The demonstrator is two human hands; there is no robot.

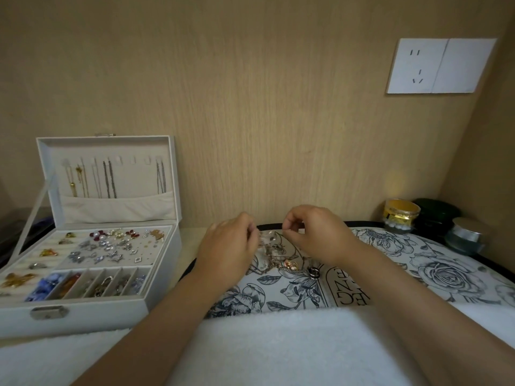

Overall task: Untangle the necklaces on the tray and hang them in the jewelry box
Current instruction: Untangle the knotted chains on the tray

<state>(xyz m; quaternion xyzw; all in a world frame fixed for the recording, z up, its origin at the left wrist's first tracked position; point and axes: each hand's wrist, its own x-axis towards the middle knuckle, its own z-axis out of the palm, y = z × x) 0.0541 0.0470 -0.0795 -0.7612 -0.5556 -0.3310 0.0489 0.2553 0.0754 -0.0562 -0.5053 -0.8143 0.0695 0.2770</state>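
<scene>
Head view: necklace tangle (274, 256) lies on the floral tray (446, 271), near the tray's far edge & left of its middle, a heap of thin gold & silver chains w/ a rose-gold pendant (289, 264) at its near side. A dark ring (313, 272) sits on the tray just right of the heap.

Left hand (228, 243) is over the tray's far-left corner, back of hand up, fingers curled in & pinched together on chain at the left side of the tangle. Right hand (315, 235) is just right of it by the far edge, thumb & forefinger clamped on a fine strand lifted from the tangle. The strand btwn the two hands is too thin to trace.

Jewelry box (83, 310) stands open at the left of the counter, well apart from the tray's left edge, its front on a white towel (278, 344) that also covers the tray's near edge. Its lid (111, 147) is upright, w/ several hung chains (108, 179) on the hooks inside, ends tucked into the lid pocket. Box compartments hold brooches, earrings & beads.

Counter's back-right corner: gold-banded jar (401, 215), dark jar (436, 215) & glass jar (465, 235) w/ a silver lid, close together. White socket plate (440, 65) on the wall above
</scene>
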